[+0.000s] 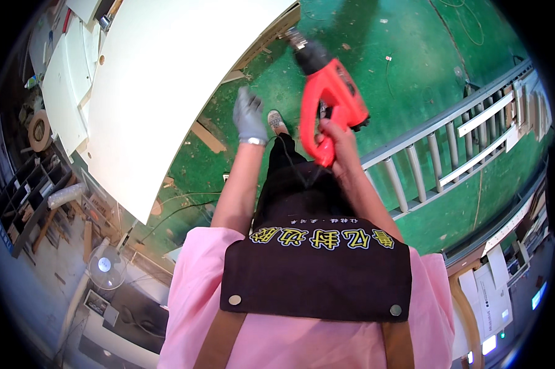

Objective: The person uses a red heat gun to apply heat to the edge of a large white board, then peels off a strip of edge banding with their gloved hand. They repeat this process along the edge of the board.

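My right hand grips a red and black heat gun by its handle. The gun's metal nozzle points up and left, close to the edge of a large white panel. My left hand, in a grey glove, has curled fingers just right of the panel's edge; whatever they may hold is hidden. A dark cord hangs below the gun, in front of my dark trousers.
A metal roller conveyor runs along the right over a green floor with scraps and cords. At left lie more white boards, a roll of banding, a dark compartment rack and a fan.
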`<state>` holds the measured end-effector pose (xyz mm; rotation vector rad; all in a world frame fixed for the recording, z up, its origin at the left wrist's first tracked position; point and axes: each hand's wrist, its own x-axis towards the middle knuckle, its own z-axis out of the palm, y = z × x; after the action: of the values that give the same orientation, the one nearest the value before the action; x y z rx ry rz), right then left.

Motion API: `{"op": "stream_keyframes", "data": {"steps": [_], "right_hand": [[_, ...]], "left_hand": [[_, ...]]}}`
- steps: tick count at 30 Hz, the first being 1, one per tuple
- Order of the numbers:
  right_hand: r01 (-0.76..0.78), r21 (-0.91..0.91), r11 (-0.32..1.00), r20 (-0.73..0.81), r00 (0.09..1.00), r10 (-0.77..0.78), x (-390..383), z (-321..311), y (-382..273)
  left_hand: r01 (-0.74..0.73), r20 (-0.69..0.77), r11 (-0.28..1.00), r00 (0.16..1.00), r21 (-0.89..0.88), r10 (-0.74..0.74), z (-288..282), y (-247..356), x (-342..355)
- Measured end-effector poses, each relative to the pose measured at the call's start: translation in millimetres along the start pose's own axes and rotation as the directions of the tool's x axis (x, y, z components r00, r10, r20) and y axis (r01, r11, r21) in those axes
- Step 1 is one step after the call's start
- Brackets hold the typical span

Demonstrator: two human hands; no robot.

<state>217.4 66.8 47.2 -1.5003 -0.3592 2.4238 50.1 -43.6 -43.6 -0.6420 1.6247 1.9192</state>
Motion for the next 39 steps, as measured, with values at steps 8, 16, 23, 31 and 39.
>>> {"op": "stream_keyframes", "data": {"steps": [8,16,23,31,39], "right_hand": [[0.103,0.077,0.992,-0.031,0.994,-0.101,-12,-19,-45],[0.096,0.089,0.991,-0.084,0.993,-0.088,-16,-30,-48],[0.103,0.104,0.989,-0.082,0.992,-0.095,-17,-30,-48],[0.110,0.125,0.986,-0.091,0.991,-0.099,-17,-35,-49],[0.097,0.138,0.986,-0.092,0.992,-0.084,-16,-42,-48]], "left_hand": [[0.058,0.240,0.970,0.971,-0.238,0.001,117,38,32],[0.066,0.224,0.976,0.974,-0.210,-0.017,118,44,36],[-0.066,0.259,0.979,0.959,-0.193,0.116,119,39,32],[-0.188,0.289,0.960,0.926,-0.208,0.244,115,32,40],[-0.053,0.309,0.975,0.943,-0.215,0.119,112,34,37]]}}
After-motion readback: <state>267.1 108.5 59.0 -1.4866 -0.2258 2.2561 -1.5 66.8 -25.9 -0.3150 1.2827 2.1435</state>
